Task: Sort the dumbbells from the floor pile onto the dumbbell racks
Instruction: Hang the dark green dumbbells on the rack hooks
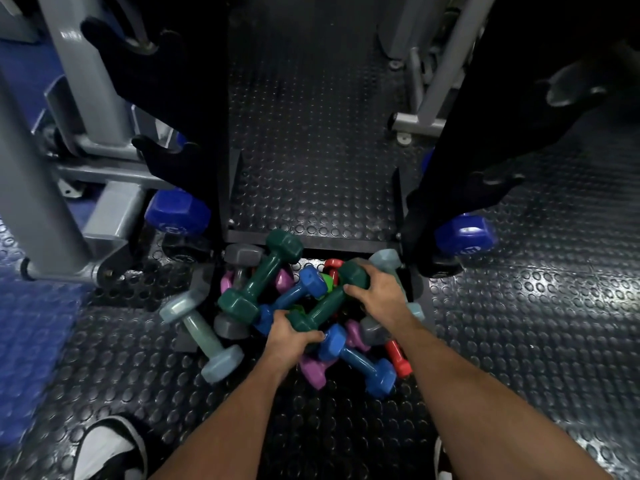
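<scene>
A pile of coloured dumbbells lies on the studded black floor between two black racks. On top of it a dark green dumbbell (327, 304) is gripped at both ends: my left hand (289, 337) holds its near head and my right hand (377, 294) covers its far head. A second dark green dumbbell (261, 277) rests to the left. Blue dumbbells (360, 362), purple ones (311, 367), a red one (398, 356), grey ones and a pale blue-grey one (204, 336) lie around them. The left rack (180, 109) and right rack (460, 140) rise on either side.
Large dark blue dumbbells sit on the lowest rack tiers at left (178, 213) and right (465, 235). A grey machine frame (69, 133) stands far left, another (436, 81) at back right. My white shoe (109, 448) is at the bottom left. A blue mat (31, 341) lies left.
</scene>
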Demonstrator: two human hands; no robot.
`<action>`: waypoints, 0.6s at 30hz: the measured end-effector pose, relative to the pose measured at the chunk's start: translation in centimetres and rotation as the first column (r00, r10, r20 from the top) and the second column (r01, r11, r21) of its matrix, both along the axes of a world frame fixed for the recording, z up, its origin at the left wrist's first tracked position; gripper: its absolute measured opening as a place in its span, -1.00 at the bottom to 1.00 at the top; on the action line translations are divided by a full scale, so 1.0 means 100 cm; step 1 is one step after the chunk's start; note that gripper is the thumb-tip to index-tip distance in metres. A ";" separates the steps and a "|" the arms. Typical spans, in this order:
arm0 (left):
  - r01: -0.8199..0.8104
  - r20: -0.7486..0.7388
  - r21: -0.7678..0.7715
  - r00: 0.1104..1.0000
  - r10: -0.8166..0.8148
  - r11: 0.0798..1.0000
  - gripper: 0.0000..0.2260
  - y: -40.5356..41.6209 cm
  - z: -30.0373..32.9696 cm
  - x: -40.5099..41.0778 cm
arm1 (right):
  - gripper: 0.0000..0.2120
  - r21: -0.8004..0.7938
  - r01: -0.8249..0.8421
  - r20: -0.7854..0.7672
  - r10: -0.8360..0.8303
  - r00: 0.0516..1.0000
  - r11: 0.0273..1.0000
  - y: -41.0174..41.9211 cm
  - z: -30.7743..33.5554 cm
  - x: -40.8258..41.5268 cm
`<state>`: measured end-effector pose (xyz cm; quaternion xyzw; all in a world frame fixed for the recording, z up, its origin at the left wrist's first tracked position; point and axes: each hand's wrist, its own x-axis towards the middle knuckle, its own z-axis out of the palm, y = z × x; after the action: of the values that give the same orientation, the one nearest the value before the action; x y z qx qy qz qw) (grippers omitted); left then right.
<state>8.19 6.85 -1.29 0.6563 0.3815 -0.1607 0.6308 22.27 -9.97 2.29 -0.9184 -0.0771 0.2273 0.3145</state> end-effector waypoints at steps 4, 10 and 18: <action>-0.021 0.039 -0.003 0.999 0.021 1.000 -0.46 0.002 0.014 0.006 | -0.58 0.049 0.073 0.029 -0.075 0.997 0.996 -0.008 0.014 -0.004; 0.087 0.084 -0.061 0.993 -0.082 0.994 -0.65 0.009 0.049 0.008 | -0.56 0.091 0.212 0.031 -0.216 0.976 0.973 -0.026 0.043 -0.023; 0.382 0.219 -0.162 0.913 -0.344 0.910 -0.48 -0.024 0.119 0.014 | -0.76 0.182 0.403 0.098 -0.425 0.900 0.897 -0.089 0.103 -0.054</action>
<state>9.55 4.45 10.57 0.6609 0.1735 -0.2513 0.6856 16.85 -18.84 12.59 -0.8993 0.0818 0.0858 0.4210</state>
